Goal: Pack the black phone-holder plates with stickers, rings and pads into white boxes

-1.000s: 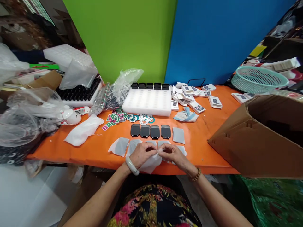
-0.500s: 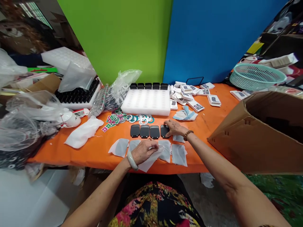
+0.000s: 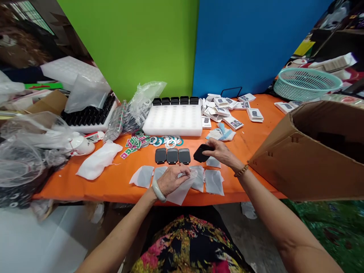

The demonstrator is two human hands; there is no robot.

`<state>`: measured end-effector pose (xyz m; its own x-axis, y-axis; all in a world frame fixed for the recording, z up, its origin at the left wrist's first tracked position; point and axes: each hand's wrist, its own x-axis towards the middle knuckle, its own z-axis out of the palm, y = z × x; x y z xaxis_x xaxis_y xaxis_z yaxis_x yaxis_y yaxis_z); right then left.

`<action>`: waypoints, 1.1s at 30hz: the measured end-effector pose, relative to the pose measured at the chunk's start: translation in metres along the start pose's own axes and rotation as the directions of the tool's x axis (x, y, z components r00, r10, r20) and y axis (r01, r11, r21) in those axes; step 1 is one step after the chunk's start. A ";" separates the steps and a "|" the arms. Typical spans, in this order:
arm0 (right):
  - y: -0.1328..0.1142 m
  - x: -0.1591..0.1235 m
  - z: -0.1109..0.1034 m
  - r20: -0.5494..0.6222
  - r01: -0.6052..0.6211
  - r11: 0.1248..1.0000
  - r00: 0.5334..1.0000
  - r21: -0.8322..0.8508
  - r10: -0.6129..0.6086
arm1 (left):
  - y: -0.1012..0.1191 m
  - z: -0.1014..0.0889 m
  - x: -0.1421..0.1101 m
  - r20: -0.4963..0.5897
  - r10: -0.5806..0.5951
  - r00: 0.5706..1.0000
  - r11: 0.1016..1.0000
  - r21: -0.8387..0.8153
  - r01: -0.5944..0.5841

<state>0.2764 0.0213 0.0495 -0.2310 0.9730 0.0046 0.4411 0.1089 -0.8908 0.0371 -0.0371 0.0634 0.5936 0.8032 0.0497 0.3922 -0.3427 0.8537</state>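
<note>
My right hand [image 3: 217, 151] grips a flat black square device [image 3: 201, 153], lifted and tilted above the orange table. Between the pinched fingers of my left hand [image 3: 174, 179] hangs a translucent white sleeve [image 3: 182, 191], its lower part near the table's front edge. Three similar black devices [image 3: 172, 156] lie in a row just beyond my left hand. Along the front, several devices in white sleeves lie flat, among them a sleeved device [image 3: 214, 182] at the right and another sleeved device [image 3: 143, 176] at the left. My left hand partly covers one of them.
A white foam tray [image 3: 173, 120] holding black devices stands at the back. Small white boxes [image 3: 233, 123] are heaped beside it. Ring-shaped stickers [image 3: 170, 143] and coloured cards [image 3: 131, 147] lie before it. A large cardboard box [image 3: 284, 163] borders the right side; plastic bags [image 3: 22, 151] crowd the left.
My right hand has picked the rightmost black device up from the row and tilted it. My left hand still holds the sleeve in about the same place. The view has shifted slightly.
</note>
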 end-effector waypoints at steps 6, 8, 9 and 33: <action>-0.027 -0.038 0.013 -0.097 0.028 0.783 0.994 0.621 0.041 | 0.012 0.004 0.001 -0.008 0.026 1.000 1.000 0.004 -0.026; -0.029 -0.046 0.019 -0.106 0.026 0.745 0.993 0.666 0.060 | 0.017 0.005 0.001 -0.031 0.028 0.999 0.999 0.027 -0.027; -0.028 -0.049 0.021 -0.115 0.028 0.734 0.991 0.679 0.069 | 0.019 0.005 0.000 -0.040 0.029 0.999 0.999 0.037 -0.028; -0.024 -0.070 0.018 0.193 -0.123 0.819 0.981 0.560 0.016 | 0.014 0.024 -0.014 -0.015 -0.153 0.988 0.960 -0.240 0.145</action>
<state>0.2661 -0.0527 0.0625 -0.3869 0.9170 -0.0969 -0.0962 -0.1446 -0.9848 0.0509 -0.0643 0.0623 0.5160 0.8534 -0.0739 0.2937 -0.0952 0.9512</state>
